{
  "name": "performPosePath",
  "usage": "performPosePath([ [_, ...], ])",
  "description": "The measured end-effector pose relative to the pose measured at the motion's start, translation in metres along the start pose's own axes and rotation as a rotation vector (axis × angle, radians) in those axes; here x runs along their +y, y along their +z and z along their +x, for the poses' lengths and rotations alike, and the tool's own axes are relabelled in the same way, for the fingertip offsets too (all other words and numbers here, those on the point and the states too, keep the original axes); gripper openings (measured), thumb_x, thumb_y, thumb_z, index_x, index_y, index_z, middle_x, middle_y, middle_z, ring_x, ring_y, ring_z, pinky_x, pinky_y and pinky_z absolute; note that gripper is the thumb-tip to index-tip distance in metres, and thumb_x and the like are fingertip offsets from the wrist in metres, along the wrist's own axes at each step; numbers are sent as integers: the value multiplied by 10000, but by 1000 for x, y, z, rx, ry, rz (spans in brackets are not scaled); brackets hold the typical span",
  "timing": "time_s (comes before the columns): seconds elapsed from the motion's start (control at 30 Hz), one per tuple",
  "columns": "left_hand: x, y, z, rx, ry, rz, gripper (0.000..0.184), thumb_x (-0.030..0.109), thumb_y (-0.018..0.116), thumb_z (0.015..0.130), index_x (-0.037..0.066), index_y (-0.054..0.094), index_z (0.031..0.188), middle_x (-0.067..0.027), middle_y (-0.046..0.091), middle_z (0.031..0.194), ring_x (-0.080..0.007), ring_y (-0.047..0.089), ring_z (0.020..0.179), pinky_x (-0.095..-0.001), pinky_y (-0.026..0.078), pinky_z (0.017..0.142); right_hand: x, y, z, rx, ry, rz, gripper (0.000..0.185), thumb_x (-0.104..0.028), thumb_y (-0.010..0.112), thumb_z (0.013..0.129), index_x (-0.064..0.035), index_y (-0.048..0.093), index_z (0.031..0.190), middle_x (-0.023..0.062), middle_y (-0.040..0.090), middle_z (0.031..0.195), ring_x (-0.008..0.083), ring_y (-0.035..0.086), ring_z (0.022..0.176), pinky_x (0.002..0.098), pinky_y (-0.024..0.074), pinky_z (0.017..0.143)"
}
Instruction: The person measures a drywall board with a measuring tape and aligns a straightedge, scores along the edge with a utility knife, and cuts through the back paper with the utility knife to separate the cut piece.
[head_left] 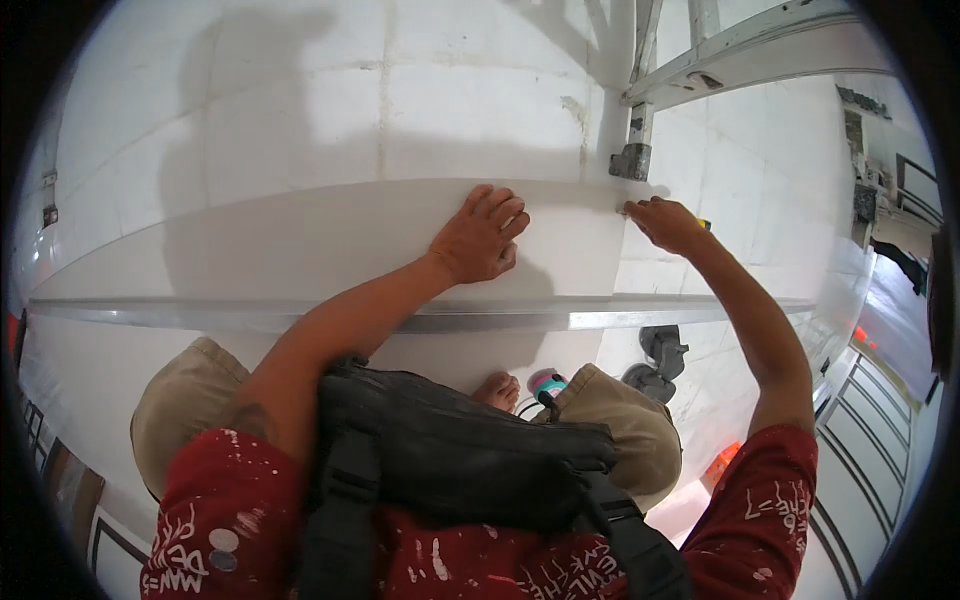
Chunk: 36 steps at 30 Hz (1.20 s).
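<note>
A long pale board (330,240) lies across the view, with a shiny metal straight edge (450,322) along its near side. My left hand (482,235) rests on the board's upper part, its fingers bent but apart, with nothing seen in them. At the board's right end is my right hand (665,222), its fingers pinched together near the board's edge. What the right fingers hold is too small to make out. A bit of something yellow (706,225) shows beside the right wrist.
A metal ladder or scaffold frame (640,110) stands at the upper right, its foot near my right hand. Below the straight edge are grey sandals (655,362), a bare foot (498,390) and a teal and pink item (548,383). A black bag (450,440) hangs at my waist.
</note>
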<state>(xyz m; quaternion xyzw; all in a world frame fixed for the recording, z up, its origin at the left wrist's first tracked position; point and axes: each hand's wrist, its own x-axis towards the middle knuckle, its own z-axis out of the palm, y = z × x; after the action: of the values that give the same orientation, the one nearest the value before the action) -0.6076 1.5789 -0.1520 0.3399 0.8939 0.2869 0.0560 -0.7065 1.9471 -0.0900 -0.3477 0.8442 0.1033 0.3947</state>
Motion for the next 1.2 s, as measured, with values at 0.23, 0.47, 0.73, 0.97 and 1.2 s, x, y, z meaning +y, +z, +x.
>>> performPosePath([
  [0.23, -1, -12, 0, 4, 27, -129, 447, 208, 645, 833, 52, 525, 1234, -118, 461, 1331, -299, 346, 1356, -478, 208, 1198, -32, -4, -12, 12, 217, 12, 237, -189, 485, 992, -77, 540, 1193, 146, 684, 1056, 344, 663, 984, 475, 548, 829],
  [0.47, -31, -66, -26, -402, 108, -139, 418, 252, 623, 903, 27, 556, 1248, -179, 499, 1369, -344, 413, 1346, -467, 295, 1160, -75, 39, -109, 498, 619, 336, 208, -210, 528, 965, -20, 552, 1047, 201, 685, 931, 416, 657, 892, 521, 511, 785],
  [0.73, -89, -264, -176, -694, -367, -16, 595, 443, 703, 855, 57, 557, 1283, -187, 601, 1206, -344, 573, 1167, -461, 462, 985, -179, 131, -163, 588, 593, 590, 611, -294, 789, 790, -71, 552, 1307, 200, 515, 1346, 393, 625, 1080, 465, 521, 919],
  [0.97, -134, -226, -396, -115, -277, 310, 561, 305, 693, 793, 60, 586, 1287, -191, 577, 1315, -362, 521, 1247, -486, 391, 1055, -177, 164, -121, 662, 715, 703, 604, -181, 769, 810, -74, 545, 1361, 210, 640, 1245, 378, 591, 1183, 444, 513, 940],
  [1.2, -149, -219, -414, -206, -530, 416, 484, 318, 715, 844, 139, 573, 1271, -53, 547, 1348, -236, 478, 1327, -499, 340, 1096, -124, 164, -116, 503, 467, 467, 563, -109, 796, 736, -12, 569, 1242, 202, 615, 1189, 409, 583, 1119, 449, 485, 930],
])
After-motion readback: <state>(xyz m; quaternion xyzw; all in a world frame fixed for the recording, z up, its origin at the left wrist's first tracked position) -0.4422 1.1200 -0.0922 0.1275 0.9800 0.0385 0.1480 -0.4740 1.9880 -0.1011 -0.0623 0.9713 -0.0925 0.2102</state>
